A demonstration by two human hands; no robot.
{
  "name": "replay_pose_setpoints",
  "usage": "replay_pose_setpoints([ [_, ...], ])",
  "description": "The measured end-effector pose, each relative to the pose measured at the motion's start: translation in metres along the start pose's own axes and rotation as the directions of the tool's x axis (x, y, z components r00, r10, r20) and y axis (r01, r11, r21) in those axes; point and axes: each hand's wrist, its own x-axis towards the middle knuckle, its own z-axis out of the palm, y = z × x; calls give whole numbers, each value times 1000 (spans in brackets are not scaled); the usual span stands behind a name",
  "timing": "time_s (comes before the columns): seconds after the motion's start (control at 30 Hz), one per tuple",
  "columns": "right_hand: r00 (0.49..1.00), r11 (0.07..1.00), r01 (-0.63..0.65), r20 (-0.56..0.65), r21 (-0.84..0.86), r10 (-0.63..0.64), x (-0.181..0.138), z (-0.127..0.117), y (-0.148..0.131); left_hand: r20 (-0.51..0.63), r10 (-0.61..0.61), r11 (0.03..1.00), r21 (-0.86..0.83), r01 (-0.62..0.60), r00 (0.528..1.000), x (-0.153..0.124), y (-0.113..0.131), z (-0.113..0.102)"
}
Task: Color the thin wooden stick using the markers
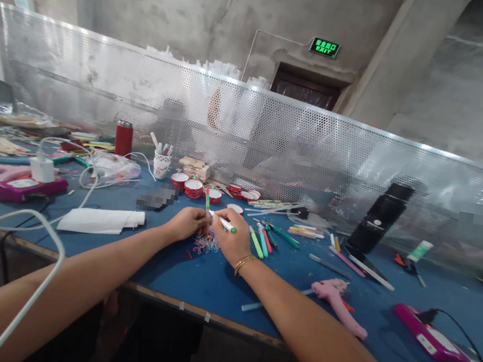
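Both my arms reach forward over the blue table [216, 276]. My right hand [231, 240], with a gold bracelet at the wrist, is closed on a white marker with a green cap [225, 223]. My left hand [188, 223] is closed in a pinch right beside it; what it holds is too small to make out. A small pile of coloured rubber bands [207, 243] lies on the table just under and between the two hands.
Several coloured pens [266, 238] lie right of my hands. A pink glue gun [339, 302], a black bottle [378, 219], red-rimmed lids [194, 187], a paper cup [162, 163], a red can [123, 138] and white folded paper [100, 220] surround them. A perforated metal screen [276, 137] backs the table.
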Motion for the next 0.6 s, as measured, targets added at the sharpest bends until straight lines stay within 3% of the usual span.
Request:
replay_pose_setpoints([
  [0.27,998,998,-57,-12,1,57,-1,4,5,4,-1,1000,-4,1,1000,2,-7,0],
  [0.6,1000,1000,-29,13,4,29,-1,6,6,1,-2,999,32,2,1000,3,-11,0],
])
